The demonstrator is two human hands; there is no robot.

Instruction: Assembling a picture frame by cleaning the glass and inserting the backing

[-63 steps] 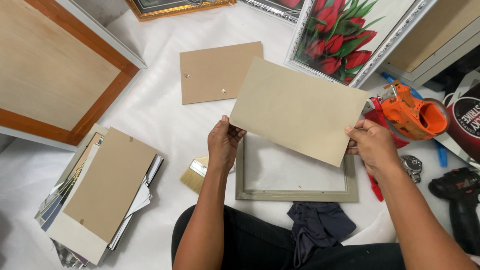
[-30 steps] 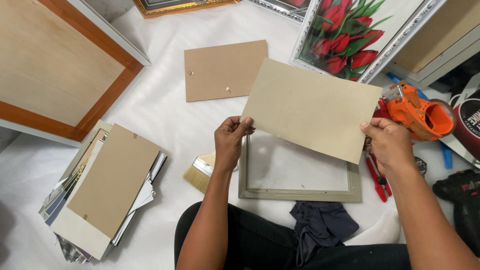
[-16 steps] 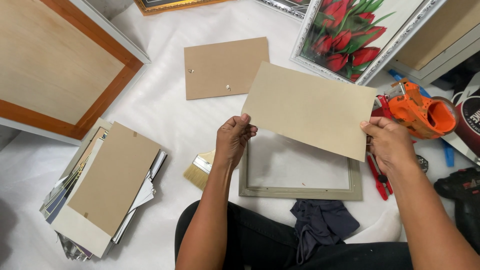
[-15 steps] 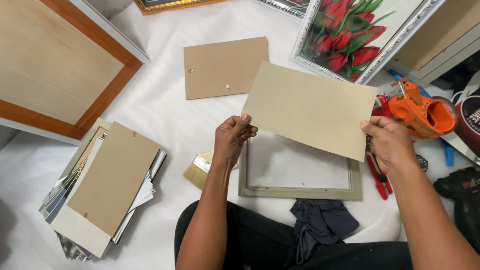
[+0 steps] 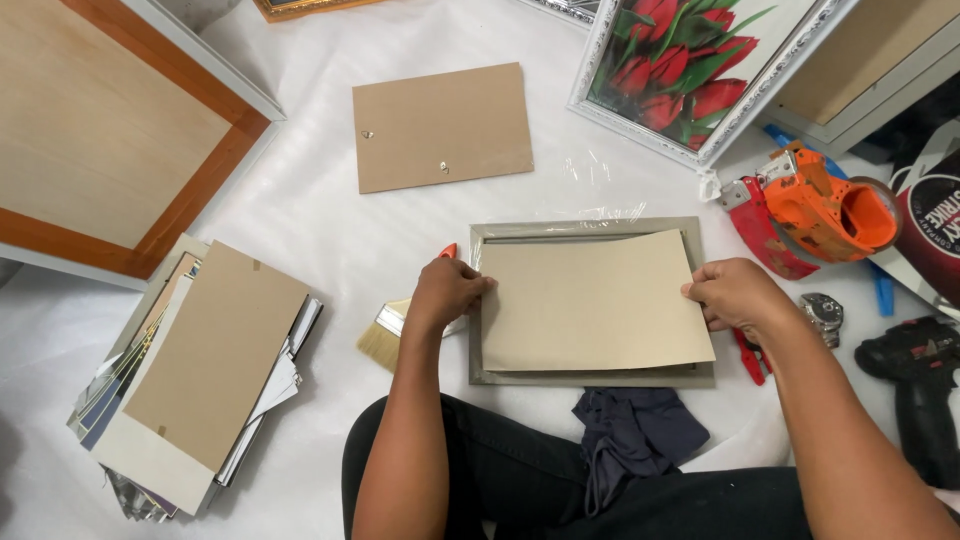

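Single head-worn camera looks steeply down, close over the white work surface (image 5: 330,230); person's lap at 6 o'clock.

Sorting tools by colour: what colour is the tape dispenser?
Orange and red tape dispenser, clearest in the head view.

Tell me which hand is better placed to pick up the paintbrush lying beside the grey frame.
Left. The left hand holds the beige card at the frame's left edge, right next to the paintbrush. The right hand is on the far side and would probably have to cross over the card.
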